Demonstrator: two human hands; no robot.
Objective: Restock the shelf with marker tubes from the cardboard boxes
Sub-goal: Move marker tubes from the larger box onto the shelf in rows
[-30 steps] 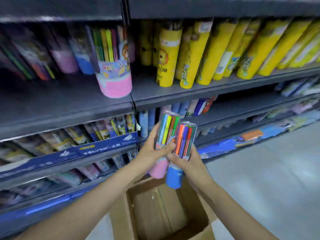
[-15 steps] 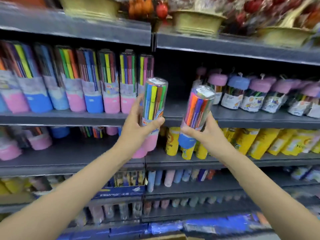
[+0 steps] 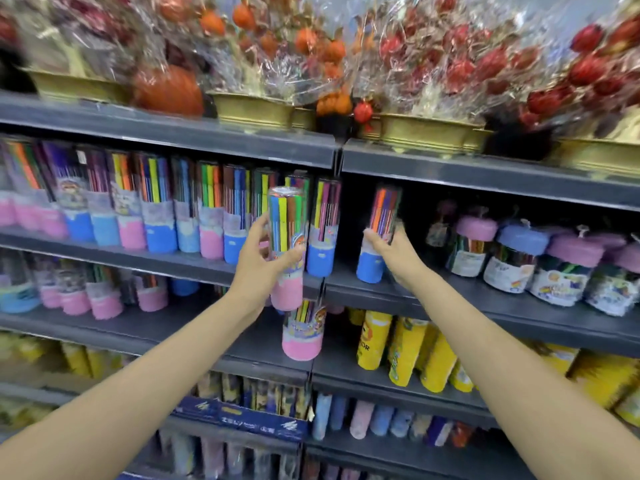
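Hands grip marker tubes: left hand point(image 3: 258, 268) pink-based tube point(image 3: 286, 247), right hand point(image 3: 393, 252) blue-based tube point(image 3: 375, 251); labels unreadable.

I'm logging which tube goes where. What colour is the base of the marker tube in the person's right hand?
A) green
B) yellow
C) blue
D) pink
C: the right hand holds a blue-based marker tube at the dark shelf, while the left hand holds the pink-based marker tube.
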